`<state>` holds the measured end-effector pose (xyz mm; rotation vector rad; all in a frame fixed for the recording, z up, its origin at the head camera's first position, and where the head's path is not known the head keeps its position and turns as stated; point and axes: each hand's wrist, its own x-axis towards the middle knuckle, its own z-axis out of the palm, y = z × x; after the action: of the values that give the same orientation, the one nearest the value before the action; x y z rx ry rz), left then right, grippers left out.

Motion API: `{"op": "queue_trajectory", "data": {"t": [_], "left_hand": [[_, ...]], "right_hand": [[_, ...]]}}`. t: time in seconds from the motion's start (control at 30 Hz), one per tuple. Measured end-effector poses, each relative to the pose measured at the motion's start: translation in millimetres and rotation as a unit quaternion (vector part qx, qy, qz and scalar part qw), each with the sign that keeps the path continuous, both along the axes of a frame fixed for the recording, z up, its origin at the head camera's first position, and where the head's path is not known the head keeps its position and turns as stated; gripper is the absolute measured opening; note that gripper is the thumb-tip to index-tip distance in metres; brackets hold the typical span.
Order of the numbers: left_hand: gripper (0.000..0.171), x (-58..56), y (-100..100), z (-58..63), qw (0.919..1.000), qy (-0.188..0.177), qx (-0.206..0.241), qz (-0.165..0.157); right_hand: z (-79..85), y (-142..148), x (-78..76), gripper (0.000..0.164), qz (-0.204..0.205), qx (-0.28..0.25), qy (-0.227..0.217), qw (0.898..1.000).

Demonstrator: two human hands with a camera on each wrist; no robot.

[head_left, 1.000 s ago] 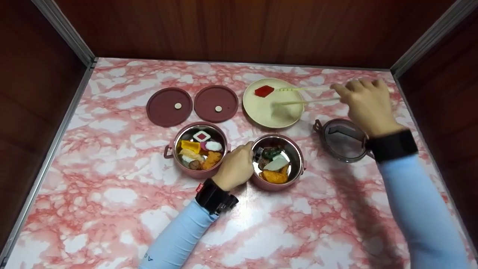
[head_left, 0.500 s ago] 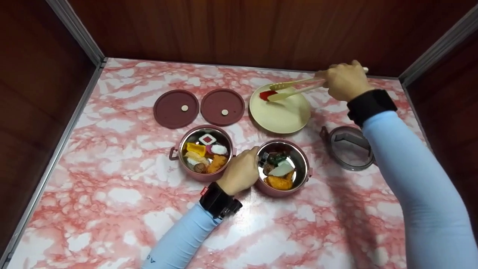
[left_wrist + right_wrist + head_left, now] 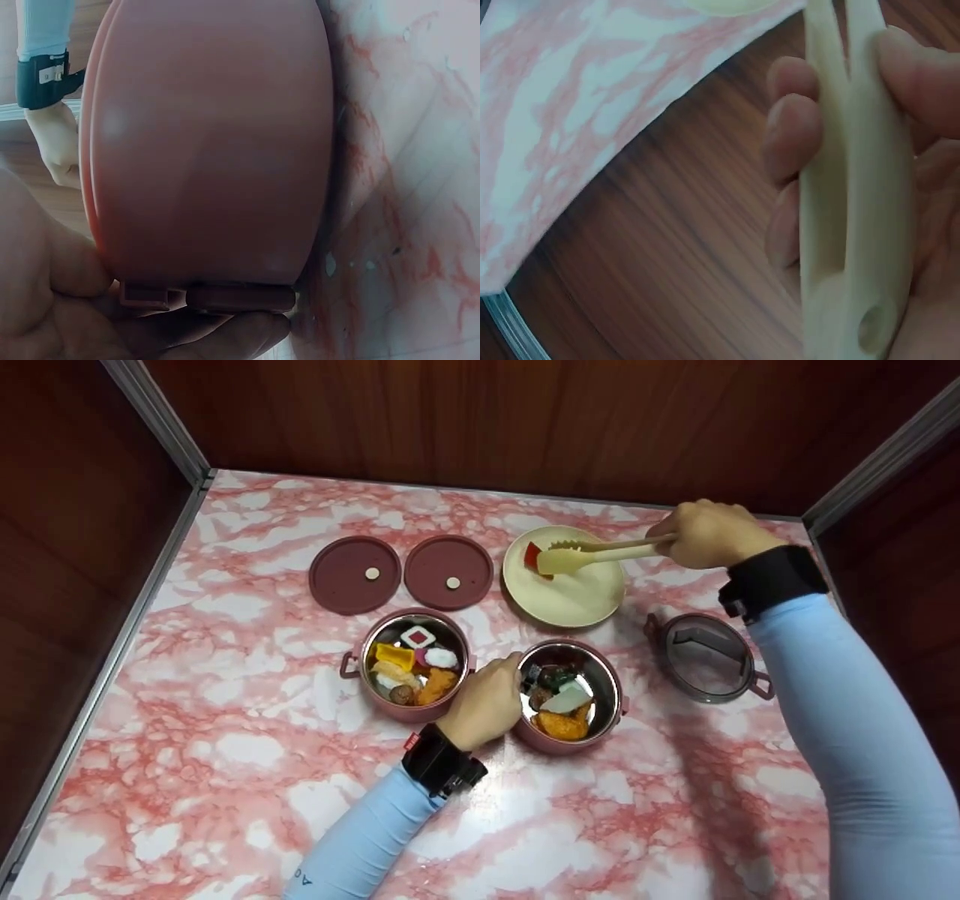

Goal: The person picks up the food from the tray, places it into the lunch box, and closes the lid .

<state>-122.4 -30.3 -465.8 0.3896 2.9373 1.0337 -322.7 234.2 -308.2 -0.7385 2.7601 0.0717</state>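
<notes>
My right hand [image 3: 709, 534] was curled round the tongs [image 3: 611, 555], which reached to the red piece [image 3: 532, 556] on the plate [image 3: 570, 604]; I could not tell whether they pinched it. My left hand [image 3: 484, 705] gripped the handle [image 3: 240, 297] of the right pot [image 3: 559, 745], where food pieces [image 3: 562, 726] lay. The left pot [image 3: 401, 712], with more food, stood near it. Beyond that pot lay two maroon lids [image 3: 347, 589]; a glass lid [image 3: 705, 664] lay right of the right pot.

Tongs [image 3: 566, 561] smooth, plastic-looking; pot lining [image 3: 601, 684] shiny metal; wall [image 3: 480, 427] wood-grained.
</notes>
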Motion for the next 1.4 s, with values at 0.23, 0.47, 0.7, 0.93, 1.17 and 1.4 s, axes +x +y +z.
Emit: {"op": "queue_trajectory", "data": {"t": [0.23,0.47,0.7,0.93,1.17,1.4], "left_hand": [[0.038,0.5,-1,0.9,1.0000,-0.010,-0.002,0.000],[0.040,-0.2,0,1.1,0.9999,-0.011,-0.001,-0.002],[0.042,-0.5,0,1.3,0.9999,-0.015,-0.005,-0.002],[0.041,-0.3,0,1.0,0.9999,-0.011,-0.006,-0.004],[0.042,0.2,0,2.6,0.9999,-0.012,-0.004,-0.006],[0.043,0.3,0,2.0,0.9999,-0.012,-0.005,-0.005]], "right_hand": [[-16.1,7,2.0,0.033,0.002,-0.047,-0.008,0.999],[-34.2,4,8.9,0.028,0.013,-0.037,0.017,0.999],[-44.6,-3,23.3,0.032,0.002,-0.026,0.095,0.995],[-47.9,0,36.6,0.017,0.019,-0.048,0.163,0.985],[-34.9,23,54.7,0.025,0.020,-0.078,0.182,0.980],[-13.5,53,90.3,0.031,0.045,-0.110,0.228,0.966]]}}
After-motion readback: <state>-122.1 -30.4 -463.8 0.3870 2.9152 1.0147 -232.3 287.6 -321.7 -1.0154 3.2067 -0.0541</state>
